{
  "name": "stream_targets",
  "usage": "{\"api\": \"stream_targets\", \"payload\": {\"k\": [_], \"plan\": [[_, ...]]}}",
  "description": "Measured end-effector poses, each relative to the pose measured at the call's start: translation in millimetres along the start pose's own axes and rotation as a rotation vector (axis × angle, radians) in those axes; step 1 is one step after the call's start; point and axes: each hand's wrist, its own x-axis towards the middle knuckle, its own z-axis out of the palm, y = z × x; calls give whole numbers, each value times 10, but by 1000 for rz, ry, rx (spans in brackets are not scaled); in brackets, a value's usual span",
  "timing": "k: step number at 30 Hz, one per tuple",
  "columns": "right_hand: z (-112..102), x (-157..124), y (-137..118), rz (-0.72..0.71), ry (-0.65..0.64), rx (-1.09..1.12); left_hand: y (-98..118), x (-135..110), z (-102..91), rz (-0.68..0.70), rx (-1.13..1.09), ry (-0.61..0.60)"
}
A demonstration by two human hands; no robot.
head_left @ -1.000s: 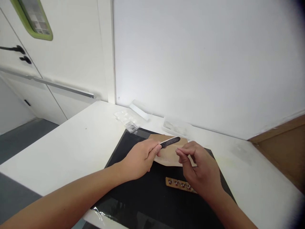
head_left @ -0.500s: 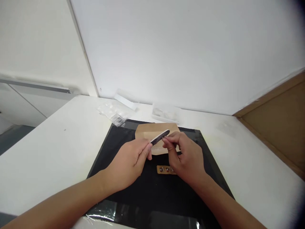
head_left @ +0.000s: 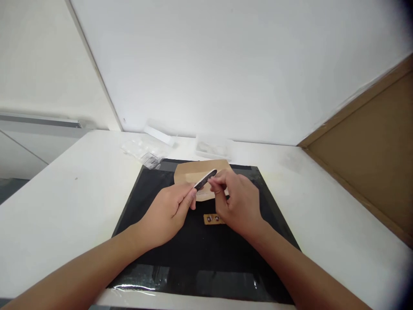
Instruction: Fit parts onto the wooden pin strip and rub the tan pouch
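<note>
My left hand is closed around the near end of a nail file, which has a dark grainy face, a pale edge and a rounded tip. The file slants up to the right. My right hand is in a pinch, thumb and forefinger at the file's dark face near the tip. Whatever lies between those fingertips is too small to make out. Below the right hand, a narrow tan strip with small shiny round pieces lies on the black mat; the hand covers its right end. Behind the file is a brown paper sheet.
At the back of the white table lie crumpled clear plastic bags and a translucent box. A white wall rises behind. To the right stands a brown framed panel. Clear tape runs along the mat's front edge.
The view has shifted, so the table, mat and hands appear further left and slightly higher. Both hands keep the same hold; the right fingertips stay by the file's face.
</note>
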Motion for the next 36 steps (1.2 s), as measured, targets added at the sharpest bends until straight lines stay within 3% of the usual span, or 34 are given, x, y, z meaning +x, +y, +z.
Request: {"api": "stream_targets", "payload": {"k": [3,8,11,15,18,23,27,36], "plan": [[7,5,-47,-82,-18,1,-7,6,11,71,59,22],[8,24,-51,2,9,-17,-26,-2,29,184,173,87],[6,28,-62,-26,-20,19,-36,-22,45,211,232,97],[-10,52,-89,45,17,26,-42,-54,67,243,365,143],[-11,63,-104,21,-45,100,-41,-68,67,251,413,146],[33,84,-119,35,-4,98,-62,-52,55,237,393,178],[74,88,-150,-27,-65,138,-96,-35,57,221,376,176],[78,97,-140,11,42,137,14,-10,-5,175,173,151]]}}
